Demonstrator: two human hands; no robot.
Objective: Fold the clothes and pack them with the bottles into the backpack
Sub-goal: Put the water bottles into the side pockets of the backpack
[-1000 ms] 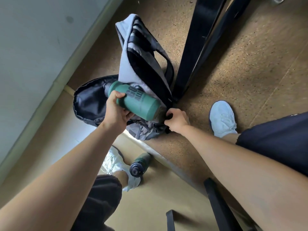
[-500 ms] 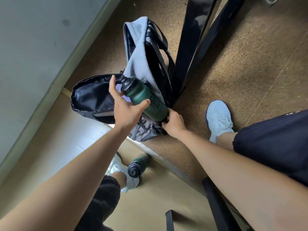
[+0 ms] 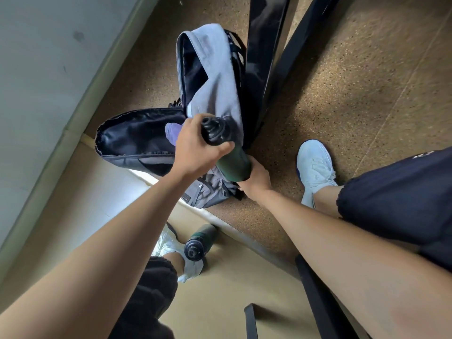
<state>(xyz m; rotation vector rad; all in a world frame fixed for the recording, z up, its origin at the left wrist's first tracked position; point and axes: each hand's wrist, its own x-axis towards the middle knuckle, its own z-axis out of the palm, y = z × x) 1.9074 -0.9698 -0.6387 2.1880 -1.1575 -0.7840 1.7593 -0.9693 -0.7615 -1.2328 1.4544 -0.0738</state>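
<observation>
A grey backpack [image 3: 215, 77] stands on the speckled floor with its main compartment unzipped and its black lining [image 3: 137, 138] showing. A bit of purple cloth [image 3: 172, 133] shows inside. My left hand [image 3: 195, 148] grips the black cap end of a dark green bottle [image 3: 234, 162], which stands nearly upright at the backpack's lower side. My right hand [image 3: 254, 179] grips the backpack's fabric just under the bottle's base. A second green bottle [image 3: 199, 242] lies on the floor by my left foot.
Black metal legs [image 3: 266, 45] rise right behind the backpack. A grey wall [image 3: 36, 69] runs along the left. My white shoes [image 3: 315, 170] stand either side of a floor ridge [image 3: 234, 223]. Another black bar [image 3: 318, 297] crosses the lower right.
My left hand turned the bottle from lying across the backpack to cap-up and moved to grip its top. The bottle's base has sunk toward the backpack's side by my right hand.
</observation>
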